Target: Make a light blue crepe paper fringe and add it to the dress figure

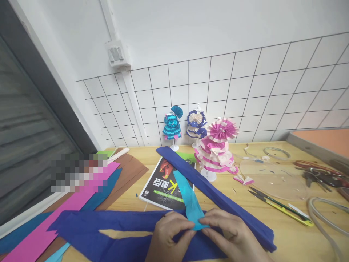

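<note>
My left hand (167, 233) and my right hand (231, 233) meet at the bottom centre, both pinching the near end of a light blue crepe paper strip (188, 196). The strip runs away from me over a black booklet (166, 182). Under my hands lies a wide piece of dark blue crepe paper (109, 233) with a gap cut in it. A long folded dark blue strip (218, 196) crosses diagonally from the booklet towards the lower right.
Three paper dress models stand at the back: a teal one (172, 127), a blue and white one (196, 123), a pink and white one (216, 149). Pink, teal and brown sheets (89, 189) lie at left. Scissors (280, 205), a clear plate (275, 178), tubing and keys lie at right.
</note>
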Demonstrator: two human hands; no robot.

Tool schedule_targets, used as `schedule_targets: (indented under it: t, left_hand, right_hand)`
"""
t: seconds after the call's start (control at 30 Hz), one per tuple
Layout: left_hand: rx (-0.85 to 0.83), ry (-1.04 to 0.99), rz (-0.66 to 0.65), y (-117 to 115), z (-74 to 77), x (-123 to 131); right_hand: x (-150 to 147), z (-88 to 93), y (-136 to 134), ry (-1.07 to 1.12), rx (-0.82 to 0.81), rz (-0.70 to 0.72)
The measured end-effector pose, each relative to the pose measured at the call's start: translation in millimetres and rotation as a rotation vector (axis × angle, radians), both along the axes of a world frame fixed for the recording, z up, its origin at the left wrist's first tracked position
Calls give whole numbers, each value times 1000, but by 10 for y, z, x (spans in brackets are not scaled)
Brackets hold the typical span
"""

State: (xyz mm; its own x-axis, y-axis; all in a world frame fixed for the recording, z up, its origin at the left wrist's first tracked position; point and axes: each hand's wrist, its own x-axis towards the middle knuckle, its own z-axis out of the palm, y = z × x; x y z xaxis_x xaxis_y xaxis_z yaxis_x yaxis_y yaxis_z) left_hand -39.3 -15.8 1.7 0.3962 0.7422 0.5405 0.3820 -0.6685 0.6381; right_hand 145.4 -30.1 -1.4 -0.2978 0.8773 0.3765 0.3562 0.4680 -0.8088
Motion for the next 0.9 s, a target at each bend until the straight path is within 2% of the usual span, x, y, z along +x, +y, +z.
schedule_targets:
  t: [0.27,0.5,0.7,0.9]
  left_hand:
    - [5,36,8,-11,18,-10]
    - [31,48,-11,-13,44,-5]
    - [-53,54,31,-29,20,20]
    - [-111,-9,-58,-25,-13,39]
  right_hand:
    - [2,32,-41,-40,-35,-33]
    - [-5,58,-34,-53,-26,28]
    - [-12,43,-30,-60,-2,3]
    - [-43,64,-52,-58,-3,-9]
